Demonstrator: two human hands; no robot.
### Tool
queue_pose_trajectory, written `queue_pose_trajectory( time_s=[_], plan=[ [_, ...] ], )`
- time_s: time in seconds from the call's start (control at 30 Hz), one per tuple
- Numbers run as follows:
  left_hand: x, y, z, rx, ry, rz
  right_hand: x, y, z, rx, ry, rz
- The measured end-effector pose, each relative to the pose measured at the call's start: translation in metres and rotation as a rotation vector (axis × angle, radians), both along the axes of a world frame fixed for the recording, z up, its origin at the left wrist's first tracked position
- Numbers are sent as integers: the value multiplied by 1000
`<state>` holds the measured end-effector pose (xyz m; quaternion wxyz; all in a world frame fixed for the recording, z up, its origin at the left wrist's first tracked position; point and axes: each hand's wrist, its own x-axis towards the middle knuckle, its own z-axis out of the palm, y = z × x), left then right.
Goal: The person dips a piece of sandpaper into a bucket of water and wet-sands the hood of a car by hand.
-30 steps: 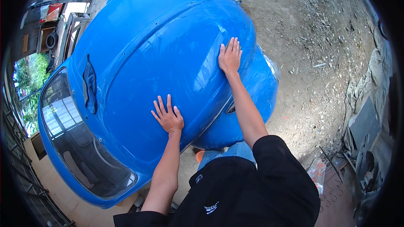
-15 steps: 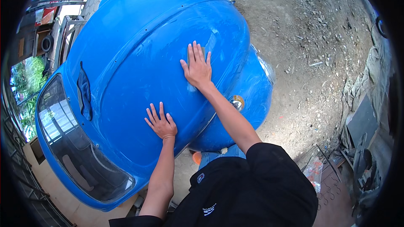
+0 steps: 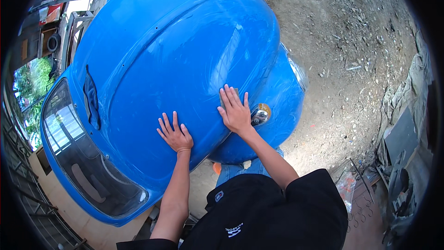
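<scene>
The hood (image 3: 152, 83) of a blue car lies beneath both my hands, with pale smears and streaks on its paint. My right hand (image 3: 237, 113) is flat with its fingers stretched out, near the hood's edge beside an amber turn-signal lamp (image 3: 262, 112). Under those fingers a small grey-brown sheet (image 3: 237, 91) shows only at its edges; it looks like sandpaper, but most of it is hidden. My left hand (image 3: 176, 134) rests on the hood closer to the windshield, open with fingers spread, holding nothing.
A dark blue cloth (image 3: 91, 99) lies on the hood near the windshield (image 3: 88, 157). The fender (image 3: 282, 102) bulges below the hood's right edge. Stony dirt ground (image 3: 319, 65) spreads to the right, with a crumpled grey tarp (image 3: 402, 97) and a plastic bag (image 3: 346, 190) beyond.
My right hand has slid down toward me and slightly right, bringing the sheet along and uncovering a pale streak on the hood. My left hand stays put.
</scene>
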<state>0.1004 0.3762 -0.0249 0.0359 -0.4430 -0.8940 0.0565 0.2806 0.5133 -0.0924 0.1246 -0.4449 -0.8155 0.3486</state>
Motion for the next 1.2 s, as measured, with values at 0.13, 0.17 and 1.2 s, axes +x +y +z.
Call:
queue_pose_trajectory(
  time_s=[0.13,0.17,1.2],
  plan=[
    [2,5,4,7,-4,-4,-5,64,-35,-159,56,-532],
    [2,8,2,15,-3,-10,-7,88,-47,-213,33,-630],
    [0,5,-4,37,41,-31,-9,-66,-9,-184,129,-454]
  ],
)
